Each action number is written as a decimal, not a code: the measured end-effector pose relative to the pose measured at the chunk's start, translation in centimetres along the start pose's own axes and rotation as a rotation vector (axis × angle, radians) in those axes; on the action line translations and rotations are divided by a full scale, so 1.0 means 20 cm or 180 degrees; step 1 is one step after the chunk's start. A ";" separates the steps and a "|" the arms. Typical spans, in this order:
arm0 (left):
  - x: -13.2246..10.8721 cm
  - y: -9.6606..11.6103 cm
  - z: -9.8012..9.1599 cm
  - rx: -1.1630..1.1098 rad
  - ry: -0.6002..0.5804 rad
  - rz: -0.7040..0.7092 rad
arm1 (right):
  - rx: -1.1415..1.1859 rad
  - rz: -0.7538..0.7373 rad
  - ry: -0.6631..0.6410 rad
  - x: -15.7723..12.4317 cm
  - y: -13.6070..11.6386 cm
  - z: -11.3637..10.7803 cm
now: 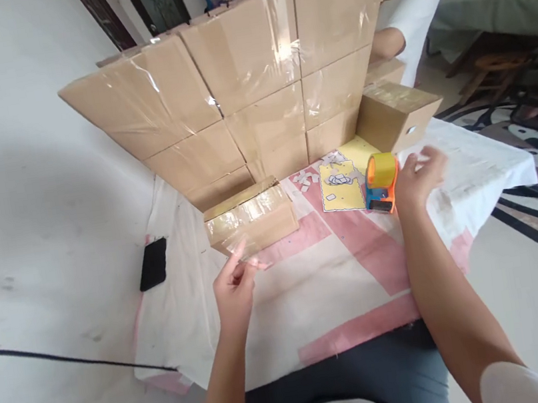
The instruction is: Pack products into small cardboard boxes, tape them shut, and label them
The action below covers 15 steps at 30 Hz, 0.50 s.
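My left hand [234, 291] is by the near left edge of a small cardboard box [256, 220] with shiny clear tape over its top. Its thumb and index finger stretch out apart, the other fingers curl in. I cannot tell whether the fingertips touch the box. To the right, my right hand [420, 179] is slightly blurred, its fingers apart and nothing visible in them. Just left of it stands an orange and blue tape dispenser [380, 195] with a roll of yellowish tape [381, 170].
A wall of stacked, taped cardboard boxes [260, 75] stands across the back. Another box [397, 115] sits at right beside a person in white [415, 11]. A yellow printed sheet [342, 200], white paper scraps [304, 181] and a black phone [153, 264] lie on the cloth-covered table [307, 290].
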<state>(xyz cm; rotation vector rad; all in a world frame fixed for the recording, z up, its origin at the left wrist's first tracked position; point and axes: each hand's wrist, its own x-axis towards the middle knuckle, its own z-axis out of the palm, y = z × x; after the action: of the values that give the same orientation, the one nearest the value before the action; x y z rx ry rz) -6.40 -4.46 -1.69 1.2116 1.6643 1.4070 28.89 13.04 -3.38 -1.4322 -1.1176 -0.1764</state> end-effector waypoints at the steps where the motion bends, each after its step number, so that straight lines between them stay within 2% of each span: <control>1: -0.01 0.00 -0.01 0.0098 -0.0033 0.0105 | 0.0131 -0.0306 0.0019 -0.04 -0.14 -0.02; 2: -0.01 0.01 -0.01 0.0216 -0.0083 0.0235 | 0.0351 -0.0707 -0.0232 -0.08 -0.29 -0.04; 4: -0.03 0.01 -0.01 0.0473 -0.0258 0.0537 | 0.1140 -0.1522 -0.1822 -0.19 -0.62 -0.07; 5: -0.04 0.01 -0.01 0.0622 -0.0329 0.0705 | 0.1367 -0.1813 -0.2464 -0.25 -0.77 -0.08; 7: -0.05 0.00 -0.02 0.0947 -0.0284 0.1054 | 0.1565 -0.2226 -0.3163 -0.35 -1.01 -0.09; 9: -0.07 -0.02 -0.04 0.1179 -0.0048 0.1219 | 0.1507 -0.2539 -0.3408 -0.42 -1.15 -0.08; 10: -0.08 -0.03 -0.07 0.1193 0.0035 0.1163 | 0.1444 -0.2671 -0.3458 -0.45 -1.18 -0.07; 13: -0.11 -0.09 -0.16 0.0869 -0.0037 0.0509 | 0.1410 -0.2852 -0.3447 -0.50 -1.20 -0.05; 15: -0.12 -0.14 -0.22 0.0778 -0.0076 -0.0017 | 0.1658 -0.2562 -0.3339 -0.49 -1.21 -0.01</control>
<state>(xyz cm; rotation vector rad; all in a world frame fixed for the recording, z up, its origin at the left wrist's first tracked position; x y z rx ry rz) -10.13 -8.40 -3.60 1.3500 1.8623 1.2066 7.12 2.59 6.42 -0.4718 -2.3545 0.3387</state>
